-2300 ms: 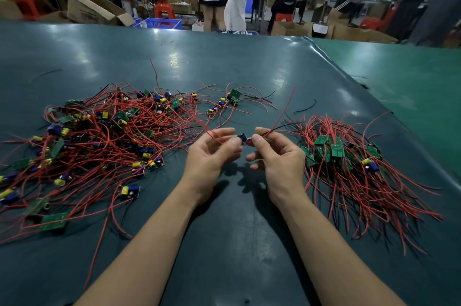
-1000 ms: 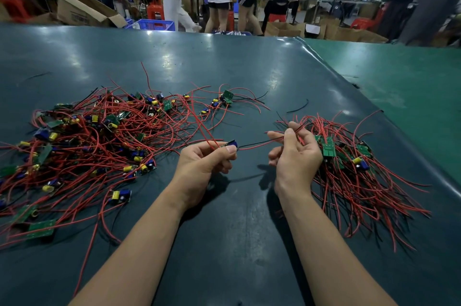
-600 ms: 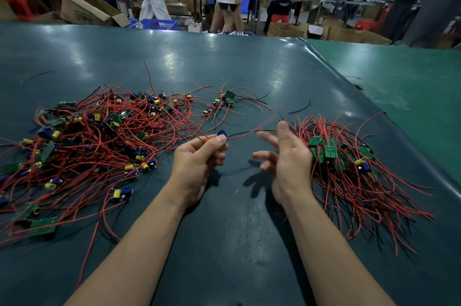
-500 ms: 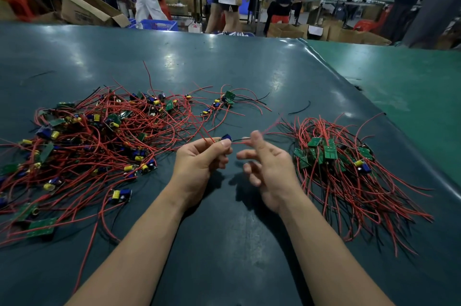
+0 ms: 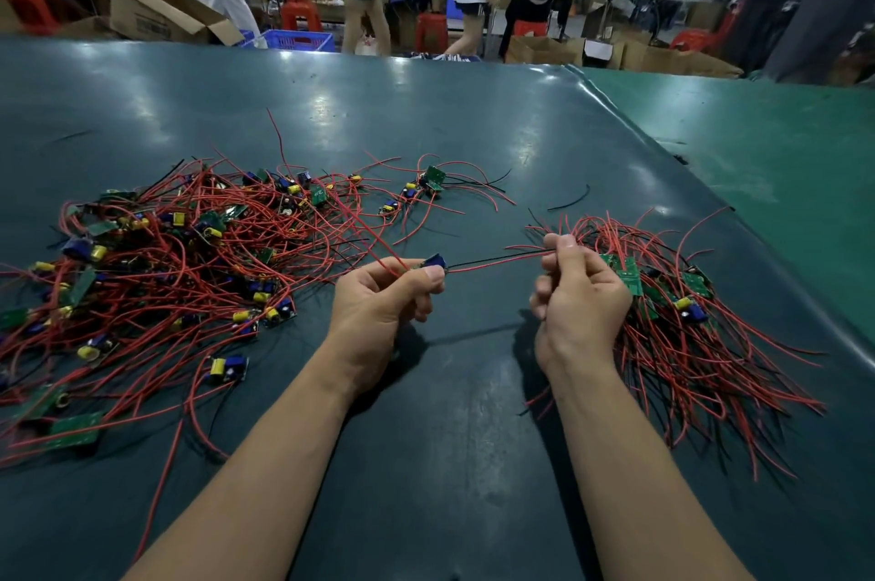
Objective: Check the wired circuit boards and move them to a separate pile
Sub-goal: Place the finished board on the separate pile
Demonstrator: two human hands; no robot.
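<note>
Red-wired circuit board (image 5: 433, 262) being pinched above the dark tabletop (image 5: 450, 438) in the left hand (image 5: 379, 301), its leads (image 5: 492, 262) being gripped by the right hand (image 5: 580, 296) beside the sorted pile (image 5: 686, 325).

Left hand (image 5: 383, 296) and right hand (image 5: 580, 296) raised apart, fingers curled

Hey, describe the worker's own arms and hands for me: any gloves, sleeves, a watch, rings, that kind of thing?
Both forearms are bare up to the bottom edge of the picture; no sleeve shows. The left hand and right hand wear no gloves. No watch, wristband or strap shows on either wrist, and no ring on the fingers in view. The nails that show are short and unpainted. No cables or markings on the arms.
</note>
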